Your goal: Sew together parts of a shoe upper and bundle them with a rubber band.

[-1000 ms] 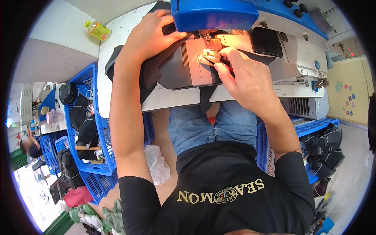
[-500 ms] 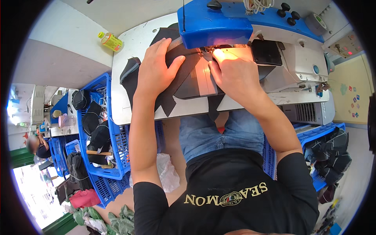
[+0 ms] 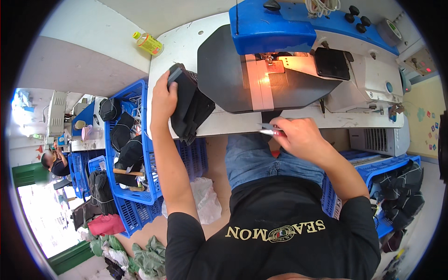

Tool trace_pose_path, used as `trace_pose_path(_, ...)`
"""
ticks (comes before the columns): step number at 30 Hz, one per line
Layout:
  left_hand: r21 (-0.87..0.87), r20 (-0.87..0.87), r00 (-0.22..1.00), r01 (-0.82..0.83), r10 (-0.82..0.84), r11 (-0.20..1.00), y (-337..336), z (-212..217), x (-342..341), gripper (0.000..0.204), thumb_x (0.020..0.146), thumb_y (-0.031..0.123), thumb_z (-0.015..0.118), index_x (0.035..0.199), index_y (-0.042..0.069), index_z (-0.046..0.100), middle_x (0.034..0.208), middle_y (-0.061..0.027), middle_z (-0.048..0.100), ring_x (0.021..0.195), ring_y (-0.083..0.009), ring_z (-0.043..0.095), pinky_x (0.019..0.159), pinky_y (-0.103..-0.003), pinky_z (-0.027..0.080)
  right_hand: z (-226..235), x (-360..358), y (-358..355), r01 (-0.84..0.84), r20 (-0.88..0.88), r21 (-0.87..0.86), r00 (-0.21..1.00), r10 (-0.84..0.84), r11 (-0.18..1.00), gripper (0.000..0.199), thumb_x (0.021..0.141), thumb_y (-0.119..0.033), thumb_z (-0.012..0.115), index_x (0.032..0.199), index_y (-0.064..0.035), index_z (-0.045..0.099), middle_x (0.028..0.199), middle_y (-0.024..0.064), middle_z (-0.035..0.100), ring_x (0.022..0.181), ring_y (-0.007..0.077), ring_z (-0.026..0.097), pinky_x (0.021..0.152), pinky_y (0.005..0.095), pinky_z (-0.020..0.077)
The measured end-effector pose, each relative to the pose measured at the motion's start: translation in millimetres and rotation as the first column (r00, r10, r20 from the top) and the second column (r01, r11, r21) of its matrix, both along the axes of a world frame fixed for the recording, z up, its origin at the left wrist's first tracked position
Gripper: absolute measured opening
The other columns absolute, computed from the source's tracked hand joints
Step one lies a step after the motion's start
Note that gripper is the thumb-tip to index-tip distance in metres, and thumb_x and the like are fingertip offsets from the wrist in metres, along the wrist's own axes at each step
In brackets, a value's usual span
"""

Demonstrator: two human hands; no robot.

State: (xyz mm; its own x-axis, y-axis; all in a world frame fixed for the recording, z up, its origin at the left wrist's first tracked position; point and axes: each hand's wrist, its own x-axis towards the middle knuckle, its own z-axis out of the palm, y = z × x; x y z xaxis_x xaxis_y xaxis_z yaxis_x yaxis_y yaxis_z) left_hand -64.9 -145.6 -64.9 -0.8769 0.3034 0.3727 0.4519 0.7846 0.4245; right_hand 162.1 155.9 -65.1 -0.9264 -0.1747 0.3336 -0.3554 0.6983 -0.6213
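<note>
My left hand (image 3: pixel 163 100) is at the left edge of a stack of dark fabric pieces (image 3: pixel 193 105), fingers and thumb curled on its edge. My right hand (image 3: pixel 301 136) is closed around small thread snips (image 3: pixel 271 129), blades pointing left. The snips are just off the table's front edge, by a dark fabric strip (image 3: pixel 271 115) at the near side of the black octagonal plate (image 3: pixel 219 65). Over that plate stands the blue head of a sewing machine (image 3: pixel 275 35), its lamp lighting the needle area. A metal strip crosses the plate under the needle.
A yellow-green drink bottle (image 3: pixel 150 44) lies by the table's far left corner. Blue baskets (image 3: pixel 156 186) with dark bundles stand to the left; another blue crate (image 3: pixel 387 168) is at the right. Bagged items (image 3: pixel 149 256) lie on the floor. A person (image 3: pixel 58 163) sits far left.
My left hand has moved left, off the fabric on the plate, to the stack. My right hand has drawn back from the needle toward me, now with snips showing. The plate is uncovered.
</note>
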Motion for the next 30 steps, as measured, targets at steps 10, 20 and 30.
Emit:
trace_pose_path(10,0.157,-0.182,0.981,0.093,-0.063,0.983,62,-54,74,0.013,0.077,0.003,0.064,0.090,0.001,0.066,0.086,-0.0129,0.065,0.078,-0.0322,0.061,0.072,-0.037,0.049,-101,-40,33,0.360,0.286,0.293,0.851,-0.441,0.885,0.029,0.090,-0.028,0.051,0.095,-0.0025,0.063,0.083,0.0202,0.065,0.079,0.0376,0.063,0.069,0.0489,0.0497)
trace_pose_path(20,-0.090,-0.041,0.928,0.366,-0.371,0.926,145,-100,95,0.026,0.080,0.014,0.064,0.103,0.002,0.063,0.098,-0.0164,0.062,0.094,-0.0353,0.059,0.084,-0.043,0.046,-83,-31,31,0.276,0.470,0.024,0.845,-0.254,0.961,0.031,0.092,-0.029,0.049,0.093,-0.0004,0.060,0.088,0.0224,0.064,0.084,0.0415,0.060,0.075,0.0501,0.0462)
trace_pose_path(30,0.140,-0.250,0.657,0.752,-0.712,0.644,112,-34,155,0.025,0.077,0.014,0.067,0.096,0.001,0.058,0.095,-0.0141,0.066,0.088,-0.0313,0.066,0.078,-0.041,0.053,-6,9,37,0.093,0.470,-0.410,0.874,0.122,0.907,0.032,0.090,-0.019,0.058,0.068,-0.0001,0.046,0.059,0.0083,0.048,0.054,0.0208,0.047,0.051,0.0323,0.0356)
